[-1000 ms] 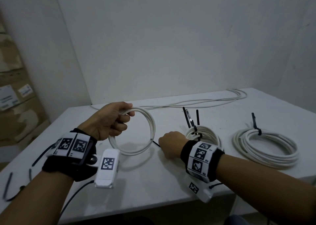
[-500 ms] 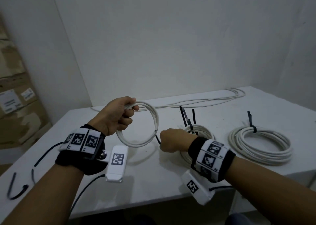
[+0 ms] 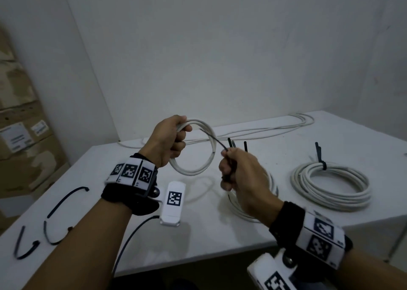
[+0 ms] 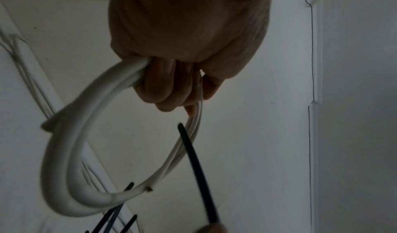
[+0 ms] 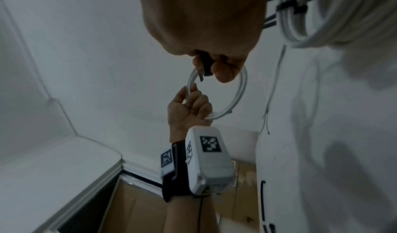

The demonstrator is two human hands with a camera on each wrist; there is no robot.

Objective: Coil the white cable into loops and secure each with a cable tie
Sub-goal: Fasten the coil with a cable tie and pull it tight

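My left hand [image 3: 170,141] grips a small coil of white cable [image 3: 204,159] and holds it upright above the table; the same coil [image 4: 64,160] fills the left wrist view and shows a cut end. My right hand [image 3: 237,173] pinches a black cable tie [image 3: 212,138] just right of the coil, its thin tip reaching up through the loop toward the left fingers. The tie [image 4: 197,165] crosses the loop in the left wrist view. In the right wrist view the tie [image 5: 206,63] sits between thumb and fingers, with the coil [image 5: 238,97] beyond.
Two tied white coils lie on the white table [image 3: 198,241]: one [image 3: 330,186] at the right, one [image 3: 248,210] partly hidden under my right hand. Loose white cable [image 3: 264,128] runs along the back edge. Spare black ties [image 3: 57,203] lie at the left. Cardboard boxes [image 3: 19,135] stand further left.
Both hands have risen from the table. The right hand picked up a black tie and brought its tip up into the coil, which the left hand lifted higher.
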